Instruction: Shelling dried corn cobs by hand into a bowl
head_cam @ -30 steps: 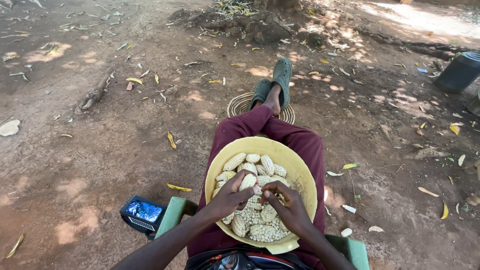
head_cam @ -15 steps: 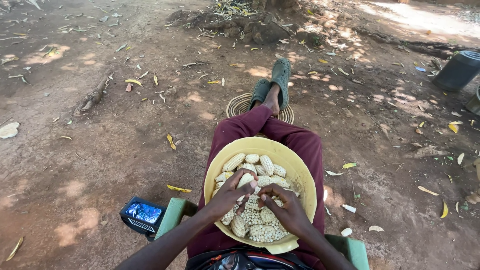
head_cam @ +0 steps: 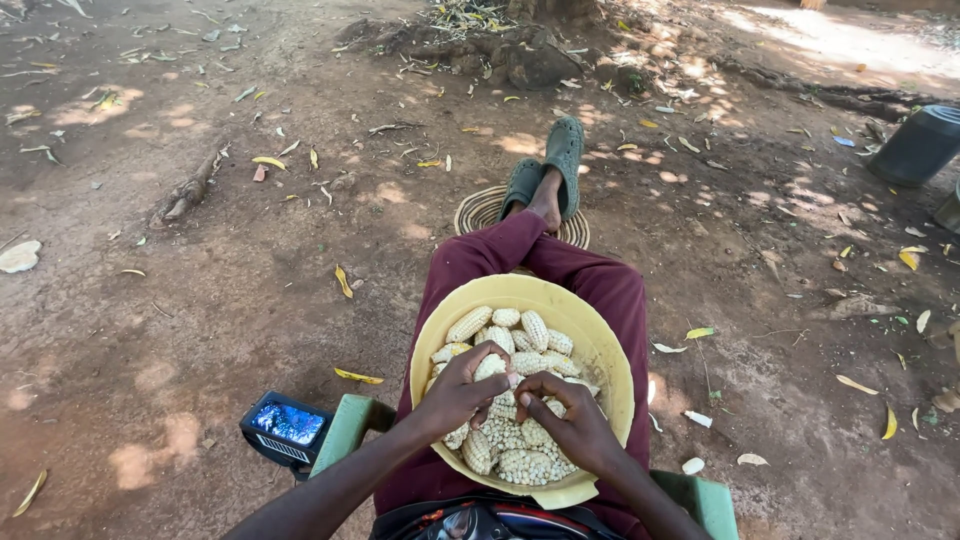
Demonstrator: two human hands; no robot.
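the corn cob sits between the two hands over the middle of the yellow bowl, which rests on the person's lap. only its pale tip shows; the long axis seems to run up and away from the person, tilted a little to the left, though most of it is hidden. the left hand wraps around it from the left with fingers clamped on the cob. the right hand comes in from the right, its fingers curled together against the cob's near side, thumb tip touching it.

around the hands the bowl holds more cobs: about seven whole ones can be counted in the far half, lying mostly side by side and pointing away and slightly right, and some four or five more near the person, partly hidden under the hands; the exact number cannot be told.

the bowl lies on legs in maroon trousers, stretched out and crossed at the ankles. two green clogs are on the feet, resting at one round woven mat on the dirt ground. the person sits on one green chair. just left of it lies one small dark device with a blue lit screen. well apart, far right, stands one dark bucket.
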